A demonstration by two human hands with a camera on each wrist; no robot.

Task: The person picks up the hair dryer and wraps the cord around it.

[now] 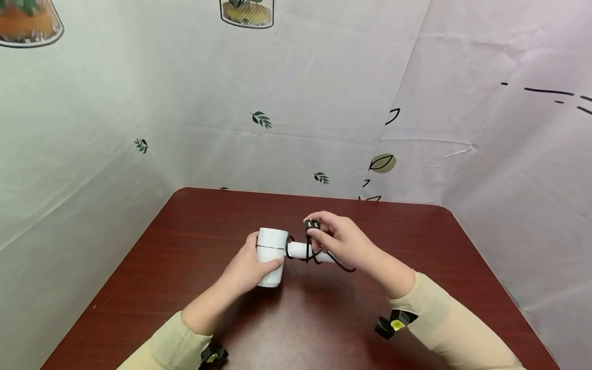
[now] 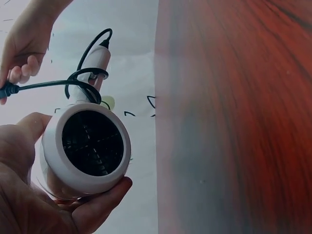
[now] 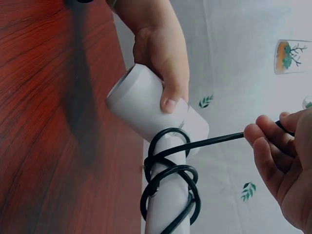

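A white hair dryer (image 1: pixel 272 239) is held above the table, its barrel gripped by my left hand (image 1: pixel 245 267) with the thumb on the near side. Its handle (image 3: pixel 163 212) points right, with a black power cord (image 3: pixel 209 142) looped around it several times. My right hand (image 1: pixel 342 239) pinches the black plug (image 1: pixel 312 224) just above the handle, prongs upward. Between plug and handle the cord runs fairly straight in both wrist views. The left wrist view looks onto the dark round grille (image 2: pixel 92 143) at one end of the barrel.
A dark red wood-grain table (image 1: pixel 296 324) with rounded far corners lies under both hands. Behind it hangs a pale wall sheet (image 1: pixel 296 77) printed with leaves and jars. Each sleeve carries a small black device (image 1: pixel 393 324) near the wrist.
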